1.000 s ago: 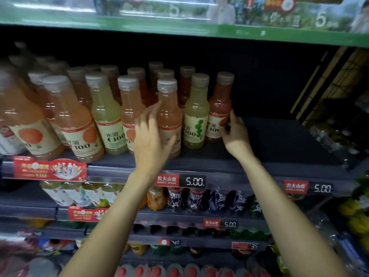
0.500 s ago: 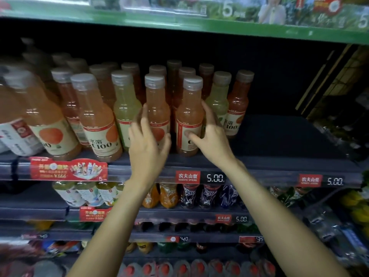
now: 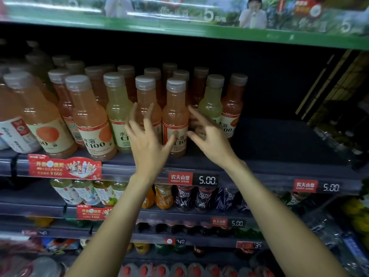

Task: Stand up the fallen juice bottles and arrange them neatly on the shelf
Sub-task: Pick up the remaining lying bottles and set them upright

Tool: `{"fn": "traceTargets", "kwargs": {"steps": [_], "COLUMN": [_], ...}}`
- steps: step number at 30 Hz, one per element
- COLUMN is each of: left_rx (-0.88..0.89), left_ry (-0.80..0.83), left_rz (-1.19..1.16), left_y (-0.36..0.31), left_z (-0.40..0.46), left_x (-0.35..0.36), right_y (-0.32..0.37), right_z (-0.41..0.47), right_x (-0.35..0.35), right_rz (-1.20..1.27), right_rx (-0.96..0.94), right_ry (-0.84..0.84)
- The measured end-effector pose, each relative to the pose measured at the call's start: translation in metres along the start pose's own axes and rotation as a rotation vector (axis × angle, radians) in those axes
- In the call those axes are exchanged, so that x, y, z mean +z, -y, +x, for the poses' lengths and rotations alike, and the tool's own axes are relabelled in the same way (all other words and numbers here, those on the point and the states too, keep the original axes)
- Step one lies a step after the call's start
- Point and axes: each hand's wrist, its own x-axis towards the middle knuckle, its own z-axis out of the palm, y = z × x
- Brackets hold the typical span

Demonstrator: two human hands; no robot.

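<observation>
Several juice bottles with grey caps stand upright in rows on the dark shelf [image 3: 265, 170]. A pink front bottle [image 3: 175, 108] stands between my hands. My left hand [image 3: 146, 140] is spread in front of another pink bottle [image 3: 145, 96], its thumb by the front bottle's label. Just right of that front bottle, my right hand [image 3: 209, 136] hovers with fingers spread and holds nothing. A yellow-green bottle [image 3: 212, 104] and a red-orange one [image 3: 232, 104] stand behind my right hand. A yellow-green bottle [image 3: 117, 110] is left of my left hand.
The shelf's right part [image 3: 279, 140] holds no bottles. Price tags [image 3: 192, 179] line the shelf rim, with a red promo tag [image 3: 63, 168] at the left. Lower shelves [image 3: 189, 198] hold other drinks. A green banner [image 3: 199, 23] runs above.
My right hand has let go of the pink front bottle and opened beside it. My left hand has spread its fingers. The view has shifted left.
</observation>
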Motion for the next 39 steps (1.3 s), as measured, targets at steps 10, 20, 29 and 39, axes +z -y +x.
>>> {"fn": "traceTargets", "kwargs": {"steps": [10,20,29,39], "left_rx": [-0.042,-0.043,-0.092,0.127], "left_ry": [0.002,-0.016,-0.058,-0.319], "left_rz": [0.003,-0.009,-0.114,-0.197], "left_y": [-0.011,-0.009,-0.021,-0.055], "left_z": [-0.005,-0.005,-0.010,-0.018], "left_x": [0.011,0.012,0.023,0.032], "right_y": [-0.013,-0.015,-0.013,-0.046], "right_z": [0.031,0.011,-0.001,-0.020], "right_x": [-0.027,-0.028,-0.047,-0.086], "right_rz": [-0.571,-0.326,-0.228,-0.281], "right_rx": [0.264,0.123,0.138,0.256], "right_ry": [-0.345,-0.512,-0.426,-0.547]}}
